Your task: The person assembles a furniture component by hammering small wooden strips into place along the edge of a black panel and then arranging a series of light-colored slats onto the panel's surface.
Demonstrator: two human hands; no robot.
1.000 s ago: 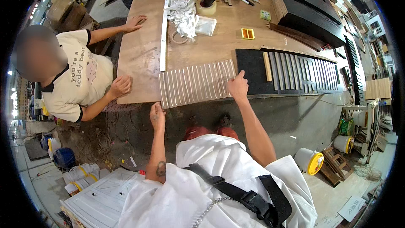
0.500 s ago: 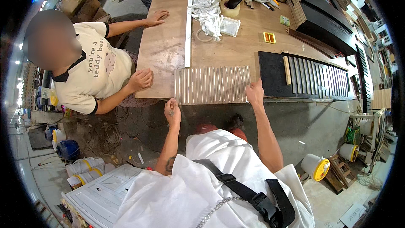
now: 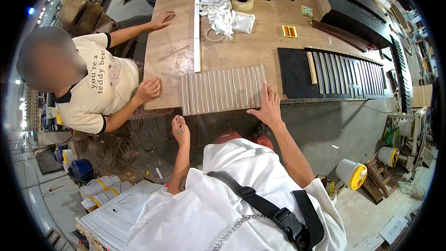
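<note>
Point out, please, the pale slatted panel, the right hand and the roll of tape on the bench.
pale slatted panel [image 3: 222,90], head view, middle of its slats
right hand [image 3: 267,109], head view, back of the hand
roll of tape [image 3: 242,3], head view, its outer side

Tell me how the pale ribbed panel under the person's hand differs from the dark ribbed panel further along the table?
The pale panel is light, bare-looking wood; the dark panel has dark slats on a black backing. The pale panel is shorter, the dark panel stretches much farther along the table. The right hand presses flat on the pale panel; nobody touches the dark panel. Both lie flat, with parallel slats.
</note>
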